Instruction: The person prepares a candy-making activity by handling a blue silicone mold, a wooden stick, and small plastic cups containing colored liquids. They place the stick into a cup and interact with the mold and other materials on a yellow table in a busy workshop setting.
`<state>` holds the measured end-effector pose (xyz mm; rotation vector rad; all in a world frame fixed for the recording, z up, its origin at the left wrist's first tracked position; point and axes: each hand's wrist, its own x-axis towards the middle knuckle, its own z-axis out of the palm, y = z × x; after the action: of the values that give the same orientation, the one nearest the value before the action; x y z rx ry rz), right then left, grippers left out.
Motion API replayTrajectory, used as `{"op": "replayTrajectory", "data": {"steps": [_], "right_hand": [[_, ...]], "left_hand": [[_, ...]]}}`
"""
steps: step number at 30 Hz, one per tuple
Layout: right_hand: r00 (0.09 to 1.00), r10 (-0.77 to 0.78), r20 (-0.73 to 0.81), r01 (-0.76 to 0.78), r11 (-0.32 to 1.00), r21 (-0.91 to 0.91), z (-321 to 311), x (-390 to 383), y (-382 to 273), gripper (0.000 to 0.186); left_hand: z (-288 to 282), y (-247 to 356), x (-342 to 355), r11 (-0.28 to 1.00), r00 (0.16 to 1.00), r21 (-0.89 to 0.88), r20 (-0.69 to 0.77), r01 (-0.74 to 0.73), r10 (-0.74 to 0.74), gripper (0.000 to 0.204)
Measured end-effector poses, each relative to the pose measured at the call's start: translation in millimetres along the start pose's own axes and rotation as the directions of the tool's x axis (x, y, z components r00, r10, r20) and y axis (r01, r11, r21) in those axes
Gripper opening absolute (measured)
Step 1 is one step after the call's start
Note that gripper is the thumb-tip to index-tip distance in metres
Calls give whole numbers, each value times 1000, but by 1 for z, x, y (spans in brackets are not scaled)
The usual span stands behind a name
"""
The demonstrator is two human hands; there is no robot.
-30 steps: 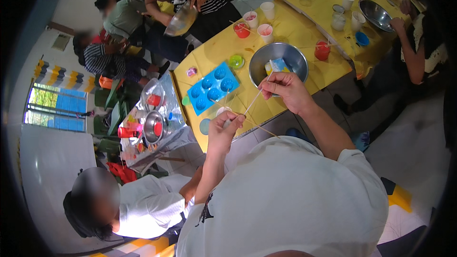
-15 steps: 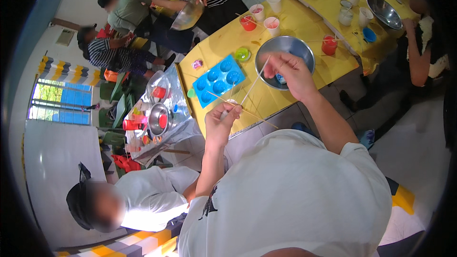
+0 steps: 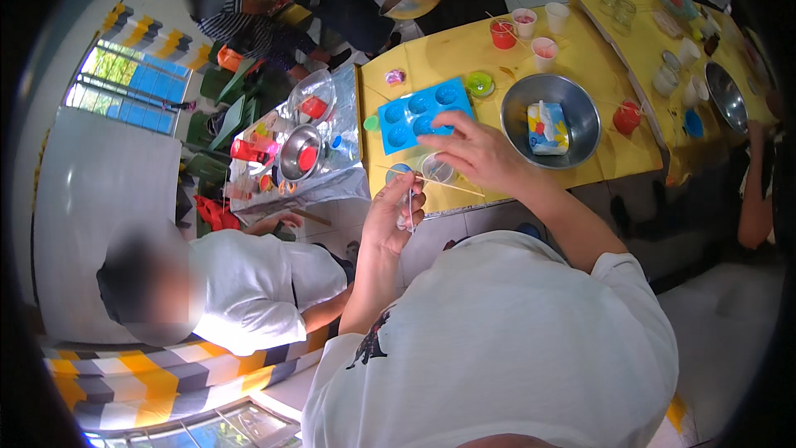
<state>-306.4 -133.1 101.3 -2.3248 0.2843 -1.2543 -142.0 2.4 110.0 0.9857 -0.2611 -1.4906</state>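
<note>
My left hand (image 3: 394, 207) is closed on a thin wooden skewer (image 3: 452, 189) and a white string (image 3: 412, 220) that hangs down below the fingers. My right hand (image 3: 481, 158) is above and right of it, fingers apart, with nothing visible in them, over the near edge of the yellow-covered table (image 3: 613, 158). Behind the fingers lie a blue silicone mold (image 3: 402, 108) with round cavities and a translucent cup (image 3: 435, 172). Right of them, a steel bowl (image 3: 518, 112) contains a white-and-blue package (image 3: 547, 137).
A co-worker in white (image 3: 249, 282) is at my left, beside a foil-covered table (image 3: 348, 166) of bowls and cups. Others stand beyond (image 3: 448, 8) and at right (image 3: 754, 199). A second yellow table (image 3: 663, 149) holds jars, cups and a steel bowl (image 3: 728, 99).
My right hand has let go of the string and moved left, its fingers spreading. The string that was stretched up between my hands now dangles from my left hand. The view has shifted.
</note>
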Motion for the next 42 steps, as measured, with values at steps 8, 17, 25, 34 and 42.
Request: {"op": "replayTrajectory", "data": {"steps": [8,17,25,34,42], "right_hand": [[993,-79,90,61,980,189,45,-5,-1,18],[838,391,381,-544,553,630,52,-22,-11,14],[773,468,429,-629,478,613,27,-28,-8,16],[889,360,284,-451,801,395,-13,-32,-21,15],[847,389,364,-520,752,405,-34,-33,-21,13]], "left_hand": [[-17,0,-18,989,1000,-146,-16,10,-13,22],[-2,-6,-21,837,920,467,-112,-284,375,14],[10,-28,-1,227,620,824,180,-519,764,14],[47,-8,-7,-113,651,874,432,-472,624,14],[38,5,12,363,861,797,357,-483,361,12]]}}
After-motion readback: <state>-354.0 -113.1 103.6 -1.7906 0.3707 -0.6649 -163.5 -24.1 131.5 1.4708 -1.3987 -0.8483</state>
